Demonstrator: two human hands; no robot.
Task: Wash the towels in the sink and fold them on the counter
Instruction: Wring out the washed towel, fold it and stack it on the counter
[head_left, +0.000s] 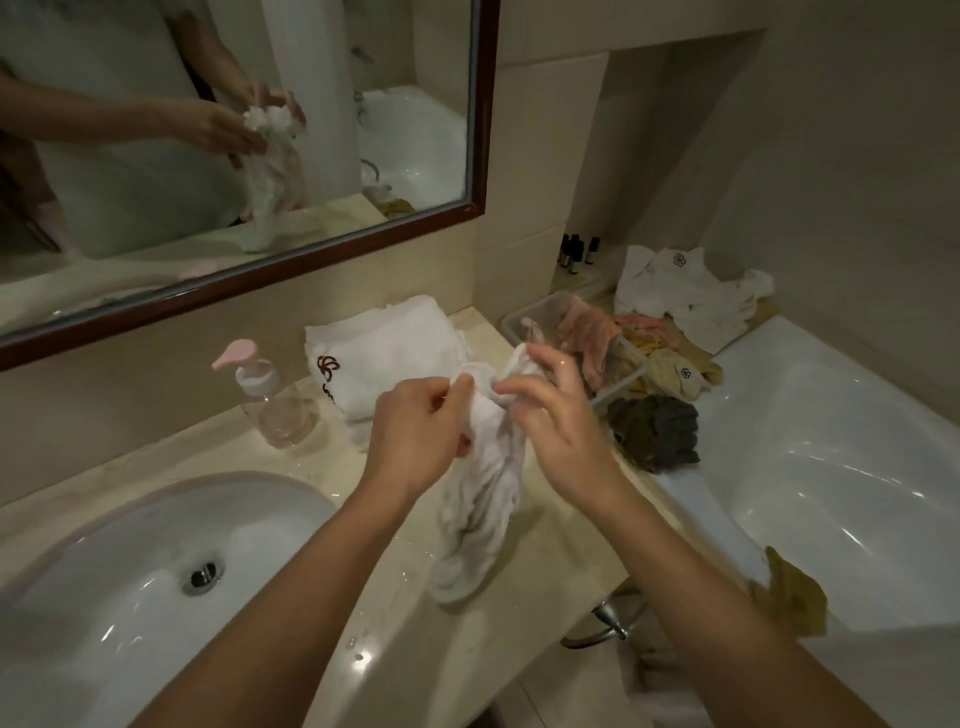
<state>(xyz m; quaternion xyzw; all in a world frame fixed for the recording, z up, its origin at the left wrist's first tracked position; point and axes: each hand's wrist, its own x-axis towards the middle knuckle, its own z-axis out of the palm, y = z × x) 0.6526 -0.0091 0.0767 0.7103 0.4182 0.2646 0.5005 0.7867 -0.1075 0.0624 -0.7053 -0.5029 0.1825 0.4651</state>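
**Wet Towel Held Over the Surface: Handling and Grip Points**

The white towel (483, 483) hangs bunched and twisted in the air, just right of the sink (156, 545). Its upper edge is held at hand height; its lower end droops to the marble surface (545, 530) and appears to touch it near the front edge.

Left hand (415, 441): fingers curled, pinching a gathered fold at the top of the towel. Right hand (556, 415): thumb and forefinger pinch the adjoining stretch of the top edge; the remaining fingers are spread and lifted clear.

Handling, judged from the ropy folds and the droplets on the surface: the towel is probably wet, therefore limp, heavier than a dry one and inclined to cling to itself. It has no stiffness and will not hold a shape unaided. It is not fragile. Take hold at two corners of one edge, not at mid-cloth, so the weight pulls the folds open before it is laid flat.

Surroundings: a folded white towel stack (384, 353) with a dark red emblem lies behind the hands, a pump bottle (270, 400) to its left. A clear tray (561, 317) of mixed cloths and a dark grey cloth (654, 431) lie to the right, beside the bathtub (831, 467).
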